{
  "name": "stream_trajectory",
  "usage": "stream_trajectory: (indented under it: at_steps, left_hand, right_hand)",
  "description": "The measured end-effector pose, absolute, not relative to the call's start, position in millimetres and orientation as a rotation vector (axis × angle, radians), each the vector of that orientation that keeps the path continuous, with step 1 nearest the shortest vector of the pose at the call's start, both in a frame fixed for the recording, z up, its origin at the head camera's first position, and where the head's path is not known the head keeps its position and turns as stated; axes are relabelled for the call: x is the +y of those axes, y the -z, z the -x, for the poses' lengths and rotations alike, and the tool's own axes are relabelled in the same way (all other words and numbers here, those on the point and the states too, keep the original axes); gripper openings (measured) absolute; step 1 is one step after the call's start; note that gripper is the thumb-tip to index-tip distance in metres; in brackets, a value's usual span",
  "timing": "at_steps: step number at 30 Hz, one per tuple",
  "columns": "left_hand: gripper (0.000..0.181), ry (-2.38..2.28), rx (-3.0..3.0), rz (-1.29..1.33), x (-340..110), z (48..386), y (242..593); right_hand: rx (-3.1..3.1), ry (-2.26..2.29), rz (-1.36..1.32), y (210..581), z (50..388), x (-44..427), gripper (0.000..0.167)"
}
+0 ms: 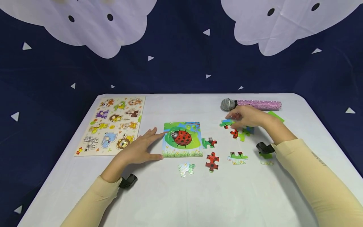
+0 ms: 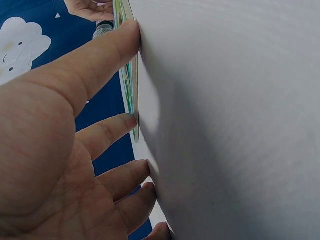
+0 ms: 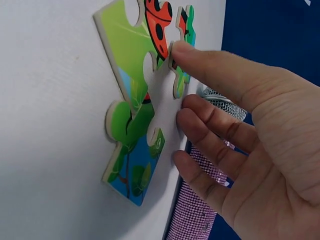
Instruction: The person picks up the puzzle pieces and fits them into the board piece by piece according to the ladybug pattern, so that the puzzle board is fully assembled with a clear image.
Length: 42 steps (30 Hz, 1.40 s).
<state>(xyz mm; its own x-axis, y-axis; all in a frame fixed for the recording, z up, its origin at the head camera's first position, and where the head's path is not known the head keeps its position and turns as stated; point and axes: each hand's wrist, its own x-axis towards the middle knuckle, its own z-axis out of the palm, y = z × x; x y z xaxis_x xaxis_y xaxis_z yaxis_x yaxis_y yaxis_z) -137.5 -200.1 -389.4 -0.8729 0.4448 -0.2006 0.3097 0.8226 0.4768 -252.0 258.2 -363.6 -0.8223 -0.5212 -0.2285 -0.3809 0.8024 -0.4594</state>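
Note:
A square ladybug puzzle board (image 1: pixel 182 138) lies mid-table. My left hand (image 1: pixel 139 148) is beside it, with spread, fairly straight fingers. In the left wrist view, its thumb (image 2: pixel 107 60) and a finger (image 2: pixel 107 132) touch the board's edge (image 2: pixel 135 90). Over loose jigsaw pieces to the right hovers my right hand (image 1: pixel 246 118). Its thumb (image 3: pixel 215 65) reaches a blue-green piece (image 1: pixel 226 123) with red bits, while the other fingers are loosely bent beyond it. No firm pinch shows. Close by lie a green piece (image 3: pixel 125 37) with red and a blue-green branch piece (image 3: pixel 132 150).
An animal puzzle board (image 1: pixel 110 126) lies at the left and a glittery pink microphone (image 1: pixel 258 104) at the back right. Several pieces lie in front, including a red spotted piece (image 1: pixel 212 162), a pale piece (image 1: pixel 185 169) and a grassy piece (image 1: pixel 238 158).

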Motion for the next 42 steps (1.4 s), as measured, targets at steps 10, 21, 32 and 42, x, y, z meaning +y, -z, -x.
stream_trajectory:
  at_steps: [10,21,32,42]
  left_hand:
    - [0.091,-0.631,2.703,-0.579,-198.8,137.2,387.4]
    - [0.09,-0.626,2.699,-0.576,-198.7,136.5,390.2]
    - [0.09,-0.626,2.705,-0.574,-197.7,136.4,389.0]
    - [0.089,-0.622,2.708,-0.588,-200.4,136.7,389.4]
  right_hand:
    - [2.653,0.581,0.701,360.9,251.0,259.3,0.039]
    - [2.681,0.552,0.846,366.1,248.4,258.2,0.033]
    - [2.732,0.563,0.836,373.4,247.8,260.6,0.03]
    - [2.718,0.568,0.885,372.6,250.0,257.5,0.032]
